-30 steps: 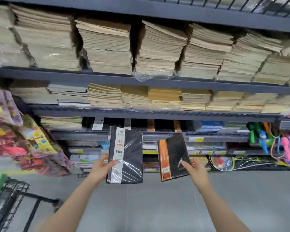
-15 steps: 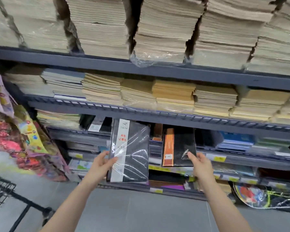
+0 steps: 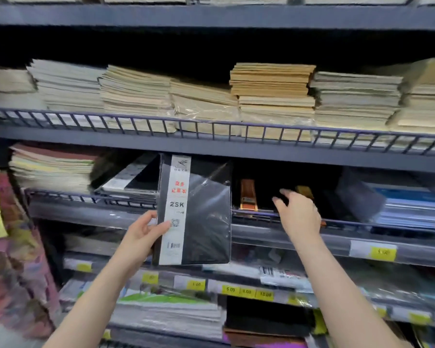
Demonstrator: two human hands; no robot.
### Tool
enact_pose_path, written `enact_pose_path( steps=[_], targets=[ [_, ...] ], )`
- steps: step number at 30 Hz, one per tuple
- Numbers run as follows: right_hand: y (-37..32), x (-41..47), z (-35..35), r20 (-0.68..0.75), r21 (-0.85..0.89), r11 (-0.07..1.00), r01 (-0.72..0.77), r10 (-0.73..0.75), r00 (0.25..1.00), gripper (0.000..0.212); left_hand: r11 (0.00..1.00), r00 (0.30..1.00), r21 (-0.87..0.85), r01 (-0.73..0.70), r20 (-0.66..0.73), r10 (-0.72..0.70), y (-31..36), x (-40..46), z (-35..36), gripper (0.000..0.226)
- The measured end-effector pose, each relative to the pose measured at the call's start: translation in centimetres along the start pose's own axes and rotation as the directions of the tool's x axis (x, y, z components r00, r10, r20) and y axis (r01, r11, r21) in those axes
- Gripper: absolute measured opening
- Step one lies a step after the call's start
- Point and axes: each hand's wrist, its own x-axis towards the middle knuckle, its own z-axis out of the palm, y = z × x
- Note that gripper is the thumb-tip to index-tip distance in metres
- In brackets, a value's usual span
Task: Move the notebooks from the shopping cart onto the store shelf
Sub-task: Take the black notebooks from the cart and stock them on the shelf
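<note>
My left hand (image 3: 142, 234) grips the lower left edge of a black notebook (image 3: 201, 217) in clear plastic wrap, with a white strip marked "25K". It is held upright in front of the middle shelf (image 3: 274, 238). My right hand (image 3: 298, 216) reaches over that shelf's wire rail with its fingers spread. It rests on a black notebook with an orange spine (image 3: 305, 192) that lies in the dark shelf bay. A similar orange-spined notebook (image 3: 248, 194) lies just to its left. The shopping cart is out of view.
Black notebooks with white strips (image 3: 133, 179) lie stacked left of the held one, and blue notebooks (image 3: 409, 207) to the right. Tall stacks of beige exercise books (image 3: 271, 96) fill the shelf above. Yellow price tags (image 3: 383, 252) line the lower shelf edges. Colourful packages (image 3: 13, 259) hang at the left.
I have come closer to the shelf. My right hand has pushed the orange-spined notebook into the shelf bay and opened. The left hand has raised its notebook toward the same shelf.
</note>
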Motion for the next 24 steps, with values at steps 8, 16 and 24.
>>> enact_pose_path(
  steps=[8, 16, 24],
  targets=[
    [1.2, -2.0, 1.4, -0.145, -0.195, 0.957, 0.213, -0.243, 0.959, 0.032, 0.998, 0.999, -0.051, -0.034, 0.001, 0.034, -0.7, 0.8, 0.5, 0.026],
    [2.0, -2.1, 1.1, -0.123, -0.199, 0.928, 0.316, -0.343, 0.931, 0.028, 1.000, 1.000, -0.016, -0.020, -0.001, 0.020, -0.6, 1.1, 1.3, 0.016],
    [1.3, -8.1, 0.1, 0.026, 0.474, 0.850, 0.227, -0.272, 0.962, 0.045, 0.999, 0.999, -0.026, 0.043, 0.010, -0.043, -0.2, 0.8, 3.1, 0.016]
  ],
)
